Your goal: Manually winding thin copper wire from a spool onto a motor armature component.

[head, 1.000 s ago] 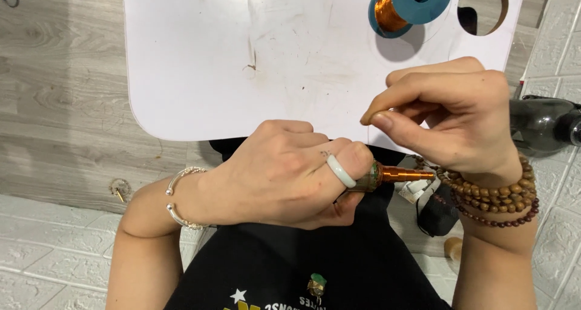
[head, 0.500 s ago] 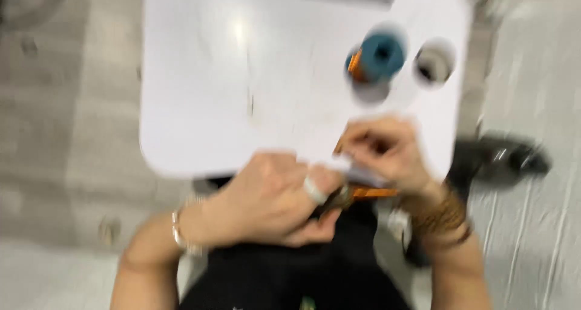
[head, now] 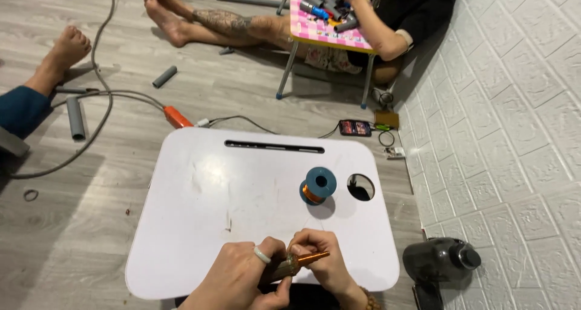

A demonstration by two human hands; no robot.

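Over the near edge of a white lap table (head: pixel 200 225), my left hand (head: pixel 242 280), with a pale ring on one finger, grips the dark end of a small rod-shaped part (head: pixel 296 263). That part's other end is wound with copper wire. My right hand (head: pixel 321 261) pinches the part at its copper end; beads show at that wrist. A blue spool of copper wire (head: pixel 319 185) stands upright on the table, just left of a round hole (head: pixel 361 187) and apart from both hands.
A dark bottle (head: pixel 440 260) lies on the floor by the white tiled wall at right. Other people sit beyond: bare legs (head: pixel 206 19), a foot (head: pixel 60 56), and a small pink table (head: pixel 327 19) with grey parts. Cables, grey tubes (head: pixel 75 117) and a phone (head: pixel 355 128) lie on the floor.
The view has tilted up and pulled back, showing the whole table and the room beyond. Both hands stay on the copper-wound part at the table's near edge.
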